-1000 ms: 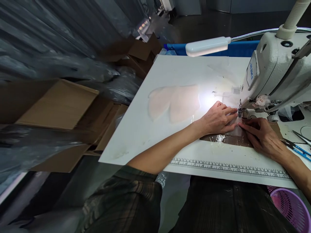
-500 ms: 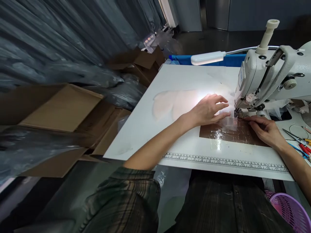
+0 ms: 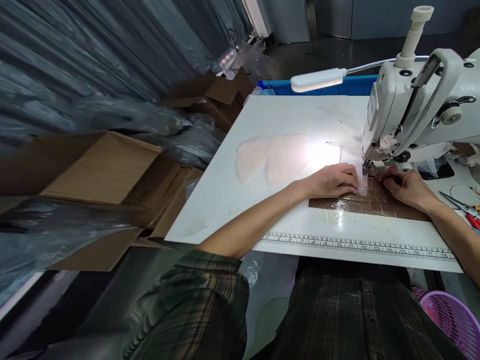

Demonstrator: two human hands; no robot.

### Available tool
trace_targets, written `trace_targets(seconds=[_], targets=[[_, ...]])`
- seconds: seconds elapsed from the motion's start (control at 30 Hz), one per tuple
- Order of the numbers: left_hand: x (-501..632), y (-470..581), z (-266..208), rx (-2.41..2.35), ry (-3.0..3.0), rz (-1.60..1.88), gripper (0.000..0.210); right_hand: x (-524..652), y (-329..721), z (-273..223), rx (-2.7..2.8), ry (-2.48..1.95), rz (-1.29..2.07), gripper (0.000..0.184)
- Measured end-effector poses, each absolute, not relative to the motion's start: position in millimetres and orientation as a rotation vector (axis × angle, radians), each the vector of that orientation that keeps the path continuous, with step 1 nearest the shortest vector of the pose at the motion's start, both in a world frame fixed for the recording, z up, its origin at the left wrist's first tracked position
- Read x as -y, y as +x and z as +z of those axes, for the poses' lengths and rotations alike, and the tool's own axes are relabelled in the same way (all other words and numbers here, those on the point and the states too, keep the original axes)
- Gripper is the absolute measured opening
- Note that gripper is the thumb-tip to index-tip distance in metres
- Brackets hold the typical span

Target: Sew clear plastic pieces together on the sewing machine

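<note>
My left hand [image 3: 333, 181] lies just left of the needle, its fingers curled down onto a thin, translucent whitish piece [image 3: 362, 187] with a small pink mark. That piece reaches up to the presser foot [image 3: 365, 169] of a white sewing machine [image 3: 386, 110]. On the other side of the foot, my right hand [image 3: 405, 189] has thumb and forefinger pinched together; whatever is between them is too small to make out. Beneath both hands a brown sheet [image 3: 371, 207], covered with shiny clear tape, lies on the white table [image 3: 225, 200].
Pale pink fabric pieces [image 3: 270, 157] lie left of the lamp's bright spot. A white lamp [image 3: 318, 80] hangs over the far edge. Scissors [image 3: 459, 204] and a dark phone-like slab [image 3: 437, 168] are at right. Cardboard boxes [image 3: 101, 165] stand left; a purple basket [image 3: 450, 320] sits below right.
My left hand has come down and its spread fingers have curled onto the translucent piece. My right hand's fingers have drawn in slightly. The view has shifted a little.
</note>
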State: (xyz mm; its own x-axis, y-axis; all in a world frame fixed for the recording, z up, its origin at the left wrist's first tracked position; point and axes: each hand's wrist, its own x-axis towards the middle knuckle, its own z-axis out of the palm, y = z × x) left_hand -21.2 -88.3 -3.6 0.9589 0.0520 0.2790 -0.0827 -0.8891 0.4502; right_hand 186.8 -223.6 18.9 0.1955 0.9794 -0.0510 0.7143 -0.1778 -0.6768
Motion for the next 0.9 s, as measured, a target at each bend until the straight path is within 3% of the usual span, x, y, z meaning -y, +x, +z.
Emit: trace_targets(seconds=[0.27,0.47,0.6,0.9], targets=[[87,-20,-12,-0.050,2.540,0.582,0.015,227,193,12,1.606,-1.892,0.714,0.024],[92,-19,-16,0.025,2.576,0.793,0.022,231,193,9,1.755,-1.782,0.543,0.032],[95,-18,-20,0.116,2.686,0.711,0.025,234,195,-1,1.926,-1.748,0.418,0.041],[97,-19,-17,0.067,2.880,0.476,0.028,236,199,-15,2.189,-1.826,0.109,0.040]])
